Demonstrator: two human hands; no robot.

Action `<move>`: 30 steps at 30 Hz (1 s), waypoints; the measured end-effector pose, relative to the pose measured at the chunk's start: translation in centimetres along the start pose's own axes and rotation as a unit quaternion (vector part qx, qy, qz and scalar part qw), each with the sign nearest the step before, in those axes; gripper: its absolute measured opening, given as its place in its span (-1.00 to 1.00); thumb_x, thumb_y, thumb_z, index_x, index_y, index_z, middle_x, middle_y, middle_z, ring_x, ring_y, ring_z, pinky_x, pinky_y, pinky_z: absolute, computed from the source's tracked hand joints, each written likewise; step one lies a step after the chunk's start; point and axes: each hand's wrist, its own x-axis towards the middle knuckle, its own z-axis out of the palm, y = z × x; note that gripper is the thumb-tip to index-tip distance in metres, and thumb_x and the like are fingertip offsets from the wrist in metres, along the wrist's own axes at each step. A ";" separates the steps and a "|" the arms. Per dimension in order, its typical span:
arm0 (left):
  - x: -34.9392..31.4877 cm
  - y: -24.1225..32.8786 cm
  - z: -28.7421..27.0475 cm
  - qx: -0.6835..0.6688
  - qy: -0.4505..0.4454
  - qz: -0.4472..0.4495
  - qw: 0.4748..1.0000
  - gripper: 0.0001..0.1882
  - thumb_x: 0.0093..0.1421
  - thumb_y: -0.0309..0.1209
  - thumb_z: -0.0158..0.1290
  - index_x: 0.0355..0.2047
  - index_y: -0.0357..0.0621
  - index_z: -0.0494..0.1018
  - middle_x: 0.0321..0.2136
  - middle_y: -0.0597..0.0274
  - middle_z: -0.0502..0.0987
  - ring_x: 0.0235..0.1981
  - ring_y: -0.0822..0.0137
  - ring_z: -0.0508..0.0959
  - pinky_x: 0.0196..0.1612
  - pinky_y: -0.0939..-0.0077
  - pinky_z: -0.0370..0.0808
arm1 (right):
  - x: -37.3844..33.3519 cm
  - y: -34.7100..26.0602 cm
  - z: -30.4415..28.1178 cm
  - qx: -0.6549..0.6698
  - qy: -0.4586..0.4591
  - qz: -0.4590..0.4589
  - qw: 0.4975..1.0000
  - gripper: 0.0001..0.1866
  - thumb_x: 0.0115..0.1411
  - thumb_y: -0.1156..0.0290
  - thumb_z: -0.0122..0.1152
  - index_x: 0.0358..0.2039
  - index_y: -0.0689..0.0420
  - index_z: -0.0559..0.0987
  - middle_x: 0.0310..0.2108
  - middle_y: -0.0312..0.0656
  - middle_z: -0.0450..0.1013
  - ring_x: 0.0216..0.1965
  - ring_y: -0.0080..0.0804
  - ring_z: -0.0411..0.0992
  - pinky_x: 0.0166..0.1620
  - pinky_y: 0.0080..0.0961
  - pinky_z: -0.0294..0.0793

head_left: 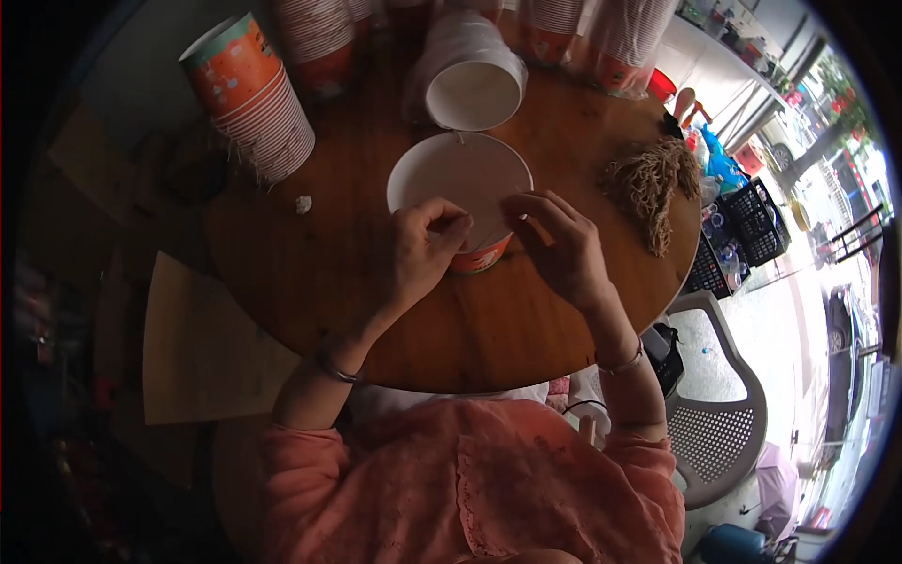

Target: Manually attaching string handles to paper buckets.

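A white-lined paper tub [460, 169] with an orange outside stands on the round wooden table in front of me. Over its near rim, my left hand [430, 240] is closed in a pinch, thumb against the curled forefinger. Facing it, my right hand [556, 235] pinches with thumb and forefinger at the tub's right rim. A faint thin string [495, 228] shows between the two hands; its ends are hidden by my fingers. To the right lies a tangled bundle of brown strings [658, 183].
A leaning stack of orange paper tubs [268, 117] stands at the left. Beyond my tub lies a wrapped stack of white tubs [476, 89], with more bagged stacks [620, 47] along the back. A grey plastic chair [719, 414] and black crates [752, 230] are at the right.
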 end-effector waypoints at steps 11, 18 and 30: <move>1.5 1.2 -0.6 0.059 -0.148 -0.023 0.987 -0.80 0.23 -0.39 0.09 -0.25 -0.29 0.57 -0.39 0.10 0.64 -0.35 0.42 0.61 -0.25 0.53 0.52 | 2.9 1.3 -0.1 0.043 -0.055 -0.029 0.997 -0.78 0.12 0.58 0.22 -0.19 0.15 0.57 -0.30 -0.16 0.54 -0.23 -0.20 0.55 -0.18 -0.39 0.56; 1.4 1.7 -0.7 -0.018 -0.153 -0.055 0.987 -0.78 0.25 -0.40 0.08 -0.26 -0.36 0.57 -0.40 0.23 0.63 -0.33 0.54 0.55 -0.21 0.60 0.50 | 2.9 2.3 -0.4 0.147 0.026 0.041 0.988 -0.80 0.13 0.50 0.25 -0.19 0.17 0.59 -0.17 -0.15 0.54 -0.15 -0.24 0.54 -0.13 -0.42 0.53; 1.4 2.2 -0.3 -0.023 -0.154 -0.050 0.987 -0.79 0.26 -0.42 0.08 -0.28 -0.39 0.55 -0.43 0.26 0.61 -0.37 0.59 0.52 -0.30 0.63 0.49 | -0.6 3.4 -0.5 0.091 -0.028 0.069 0.993 -0.84 0.06 0.38 0.37 -0.32 0.08 0.64 -0.32 -0.28 0.57 -0.15 -0.42 0.50 0.29 -0.22 0.01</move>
